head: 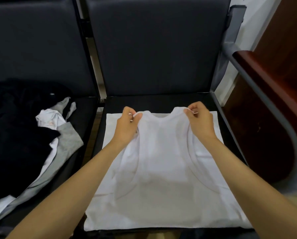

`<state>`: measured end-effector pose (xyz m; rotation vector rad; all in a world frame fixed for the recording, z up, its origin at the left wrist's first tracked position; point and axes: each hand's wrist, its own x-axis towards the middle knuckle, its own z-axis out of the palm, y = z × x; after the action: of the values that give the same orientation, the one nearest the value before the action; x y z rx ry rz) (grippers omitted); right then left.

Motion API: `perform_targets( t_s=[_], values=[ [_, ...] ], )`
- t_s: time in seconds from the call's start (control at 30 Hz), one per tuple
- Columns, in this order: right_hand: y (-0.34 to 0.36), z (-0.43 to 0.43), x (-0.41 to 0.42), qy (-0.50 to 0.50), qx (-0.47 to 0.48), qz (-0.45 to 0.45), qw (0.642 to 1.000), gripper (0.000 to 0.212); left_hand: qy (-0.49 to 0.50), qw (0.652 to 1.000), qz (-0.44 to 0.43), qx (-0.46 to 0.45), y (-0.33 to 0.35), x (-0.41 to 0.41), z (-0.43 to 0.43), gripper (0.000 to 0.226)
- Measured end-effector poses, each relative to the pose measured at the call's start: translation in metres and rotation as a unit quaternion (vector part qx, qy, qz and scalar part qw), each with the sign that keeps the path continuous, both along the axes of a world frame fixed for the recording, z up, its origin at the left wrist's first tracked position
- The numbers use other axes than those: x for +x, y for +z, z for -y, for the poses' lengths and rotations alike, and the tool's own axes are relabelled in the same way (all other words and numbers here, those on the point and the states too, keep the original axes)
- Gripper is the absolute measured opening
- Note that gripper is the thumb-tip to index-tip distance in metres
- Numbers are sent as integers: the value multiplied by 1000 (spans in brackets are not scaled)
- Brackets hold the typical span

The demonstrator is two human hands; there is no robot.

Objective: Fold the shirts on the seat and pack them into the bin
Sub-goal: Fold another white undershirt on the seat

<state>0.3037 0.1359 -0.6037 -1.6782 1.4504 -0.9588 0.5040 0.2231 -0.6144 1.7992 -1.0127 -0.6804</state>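
Observation:
A white sleeveless shirt (161,161) lies spread over the dark seat (161,102) in front of me, on top of a white cloth or another white garment (211,123) that shows at its far corners. My left hand (127,125) pinches the left shoulder strap. At the other strap, my right hand (199,119) pinches the fabric the same way. Both straps are lifted slightly off the seat. No bin is in view.
On the seat to the left lies a heap of black, grey and white clothes (32,135). A grey metal armrest (258,87) borders the right side of my seat, with a dark wooden piece of furniture (273,100) beyond it.

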Motion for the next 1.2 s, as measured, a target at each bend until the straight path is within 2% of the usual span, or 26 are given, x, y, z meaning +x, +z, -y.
perform_targets(
  t_s=[0.1,0.23,0.33,0.4,0.5,0.57,0.67,0.77,0.8,0.87,0.93,1.0,1.1,1.2],
  values=[
    [31,4,-8,18,-55,57,997,7,-23,997,3,-70,34,5,-8,13],
    [36,38,6,27,-42,64,997,8,-28,996,40,-72,43,17,21,14],
    [6,64,22,25,16,-22,999,4,-23,997,79,1,15,23,56,15],
    [-26,74,26,37,67,-106,991,17,-28,991,102,83,-15,29,71,30],
    [-58,76,23,49,52,-207,976,39,-41,954,248,163,-50,36,75,50],
    [-61,71,20,47,15,-215,975,44,-29,940,315,124,-53,36,68,51],
    [-44,50,13,57,-15,-210,976,43,-38,946,319,41,-37,21,43,47],
    [-24,2,-3,109,-44,-234,965,40,-135,920,363,66,-21,-10,-8,51],
    [-22,-18,-11,138,-55,-260,954,42,-166,904,380,102,-19,-22,-30,58],
    [-26,-60,-24,206,-54,-333,919,50,-210,877,403,158,-20,-44,-72,91],
    [-38,-94,-38,258,-8,-401,879,56,-243,865,390,201,-33,-55,-99,119],
    [-53,-115,-58,275,10,-444,852,66,-269,863,373,210,-53,-52,-119,113],
    [-68,-113,-84,265,-13,-472,841,88,-304,844,409,169,-64,-33,-135,84],
    [-65,-107,-89,266,10,-468,843,78,-350,817,425,169,-59,-20,-142,78]
  ],
)
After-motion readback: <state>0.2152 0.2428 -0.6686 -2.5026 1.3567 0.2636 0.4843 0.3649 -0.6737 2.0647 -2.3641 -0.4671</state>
